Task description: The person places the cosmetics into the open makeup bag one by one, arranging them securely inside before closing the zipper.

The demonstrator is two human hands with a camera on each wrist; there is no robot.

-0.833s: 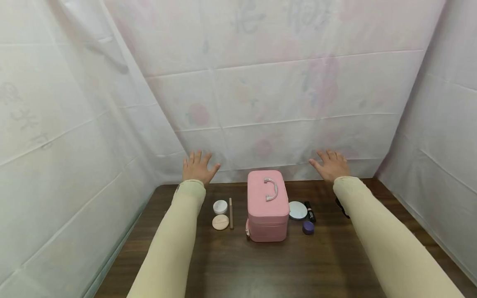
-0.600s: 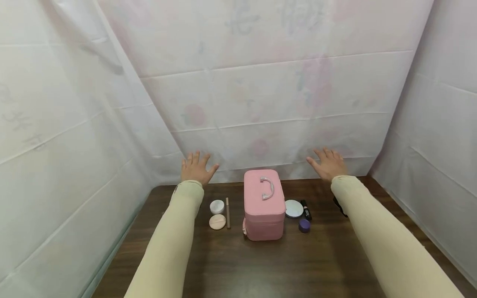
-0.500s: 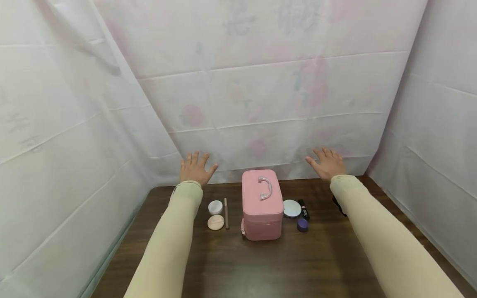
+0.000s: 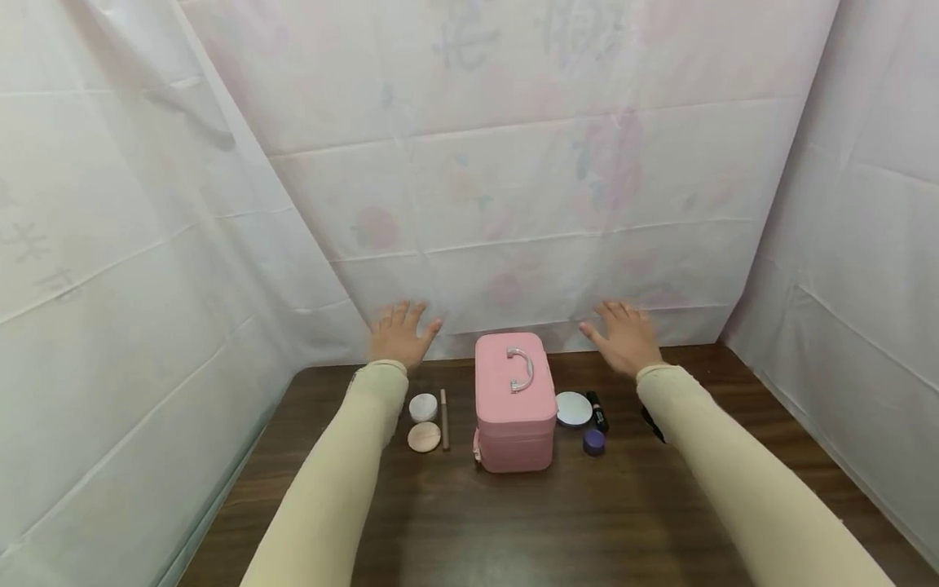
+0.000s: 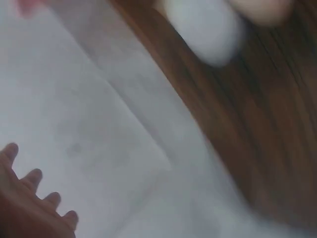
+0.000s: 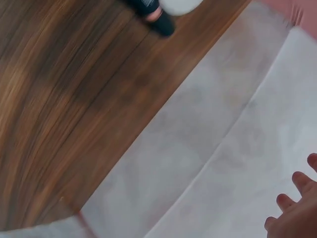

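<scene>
Hovering over the far edge of the desk [image 4: 513, 522], both hands empty, fingers spread and fairly straight, palms down. Left hand [image 4: 399, 334] sits above the back-left part of the desk, nearest the white round jar [image 4: 422, 407]. Right hand [image 4: 619, 336] sits above the back-right, nearest the white compact [image 4: 574, 409]. Neither touches anything; each grip is relaxed and spread wide.

Pink case [image 4: 515, 401] stands centered btw the arms, closed, boxy w/ rounded corners, smooth faux-leather look, curved silver handle on top, zipper pull at lower left corner. No readable brand on it.

Left of case: white round jar, then a beige round puff [image 4: 424, 437] just in front of it, and a thin brown pencil [image 4: 443, 419] lying lengthwise just beside both.

Right of case: white compact, round and flat; black lipstick tube [image 4: 599, 412] just beside it, pinkish tip visible in right wrist view [image 6: 154, 15]; small purple round pot [image 4: 593, 441] in front. Labels too small to read.

Desk is dark wood grain, matte. White sheet [image 4: 513, 204] drapes back and sides, creased in fold lines, faint pink floral print and gray characters showing through, not legible.

Wrist views blurred: left shows fingertips [image 5: 34, 176] against sheet, right shows fingertips [image 6: 299, 181] likewise.
</scene>
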